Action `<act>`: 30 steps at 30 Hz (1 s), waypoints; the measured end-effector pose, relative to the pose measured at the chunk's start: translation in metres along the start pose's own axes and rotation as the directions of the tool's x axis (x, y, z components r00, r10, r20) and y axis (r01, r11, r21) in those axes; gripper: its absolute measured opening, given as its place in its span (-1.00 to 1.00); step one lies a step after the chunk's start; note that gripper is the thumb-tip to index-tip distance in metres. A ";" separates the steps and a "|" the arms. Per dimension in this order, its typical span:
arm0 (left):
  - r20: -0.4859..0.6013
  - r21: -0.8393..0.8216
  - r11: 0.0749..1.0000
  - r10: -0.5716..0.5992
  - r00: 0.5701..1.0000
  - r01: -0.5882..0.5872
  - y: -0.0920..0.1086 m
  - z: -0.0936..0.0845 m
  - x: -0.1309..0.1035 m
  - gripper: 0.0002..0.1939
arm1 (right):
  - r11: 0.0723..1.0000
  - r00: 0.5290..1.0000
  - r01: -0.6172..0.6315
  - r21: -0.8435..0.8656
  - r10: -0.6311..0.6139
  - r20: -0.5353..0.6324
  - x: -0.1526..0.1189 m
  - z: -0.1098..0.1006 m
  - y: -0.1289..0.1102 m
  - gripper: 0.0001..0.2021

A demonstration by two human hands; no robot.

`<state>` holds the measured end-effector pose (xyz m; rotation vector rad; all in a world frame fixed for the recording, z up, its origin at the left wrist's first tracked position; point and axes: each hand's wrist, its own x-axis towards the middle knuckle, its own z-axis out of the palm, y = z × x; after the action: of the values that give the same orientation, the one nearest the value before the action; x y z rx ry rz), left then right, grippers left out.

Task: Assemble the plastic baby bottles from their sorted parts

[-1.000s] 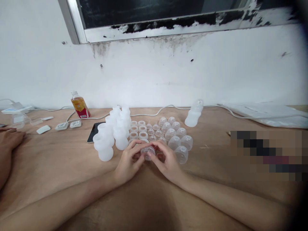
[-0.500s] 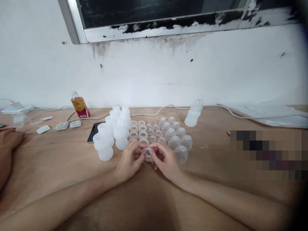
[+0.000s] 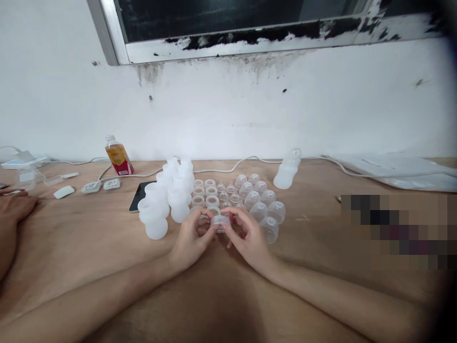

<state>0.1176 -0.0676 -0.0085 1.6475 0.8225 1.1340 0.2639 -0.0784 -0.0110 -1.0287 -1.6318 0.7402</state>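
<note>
My left hand [image 3: 193,237] and my right hand [image 3: 246,234] pinch a translucent baby bottle collar ring [image 3: 221,220] between them, one at each side. Something clear shows at the ring's lower edge, too small to make out for certain. Just beyond my fingers stand rows of collar rings [image 3: 212,201] and clear bottle nipples [image 3: 234,198], the nearest partly hidden by my hands. Clear dome caps [image 3: 258,211] are lined up to the right. On the left, frosted white bottle bodies [image 3: 156,226] stand in two close rows.
One assembled baby bottle [image 3: 285,172] stands at the back right. A phone [image 3: 137,197] lies behind the bottle bodies, near a drink bottle [image 3: 119,158]. A white cable [image 3: 228,169] runs along the wall. Another person's hand [image 3: 16,207] rests at far left.
The collar ring has tipped between my fingers, so its side wall now faces me rather than its open top. My hands have hardly shifted.
</note>
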 end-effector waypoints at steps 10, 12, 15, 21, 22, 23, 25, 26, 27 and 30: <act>-0.026 0.161 0.987 0.017 1.000 -0.013 0.002 -0.004 0.000 -0.88 | 0.988 0.998 0.062 -0.139 -0.063 -0.002 0.000 0.001 0.000 -0.87; -0.022 0.178 0.984 0.028 0.999 -0.023 0.002 -0.004 -0.001 -0.92 | 0.984 0.997 0.074 -0.162 -0.074 0.004 0.000 0.001 0.000 -0.88; -0.028 0.249 0.968 0.029 0.999 -0.021 0.001 -0.004 0.000 -0.91 | 0.981 0.998 0.068 -0.179 -0.067 0.013 0.000 0.001 0.002 -0.88; -0.004 0.426 0.902 0.080 0.997 -0.071 0.005 -0.006 0.001 -0.86 | 0.981 0.999 0.052 -0.186 -0.052 0.003 -0.002 0.001 0.003 -0.92; 0.006 0.433 0.898 0.086 0.996 -0.081 0.006 -0.006 0.001 -0.85 | 0.981 0.998 0.058 -0.185 -0.058 0.005 -0.003 0.001 0.003 -0.92; 0.013 0.437 0.895 0.093 0.996 -0.089 0.007 -0.006 0.001 -0.84 | 0.981 0.998 0.066 -0.181 -0.066 0.008 -0.003 0.001 0.002 -0.93; 0.025 0.438 0.893 0.104 0.994 -0.105 0.008 -0.005 0.000 -0.84 | 0.982 0.997 0.081 -0.172 -0.080 0.015 -0.003 0.001 0.001 -0.94; 0.027 0.439 0.892 0.109 0.994 -0.110 0.008 -0.005 0.000 -0.84 | 0.982 0.997 0.082 -0.167 -0.081 0.013 -0.003 0.001 0.001 -0.94; 0.029 0.441 0.890 0.114 0.993 -0.115 0.008 -0.005 -0.001 -0.84 | 0.984 0.997 0.079 -0.162 -0.079 0.010 -0.003 0.001 0.001 -0.94; 0.023 0.441 0.889 0.125 0.992 -0.122 0.007 -0.004 -0.001 -0.84 | 0.983 0.997 0.072 -0.170 -0.070 0.017 -0.003 0.001 0.002 -0.92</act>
<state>0.1135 -0.0696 -0.0017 2.0972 1.0484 1.0909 0.2641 -0.0802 -0.0142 -1.0822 -1.7555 0.5663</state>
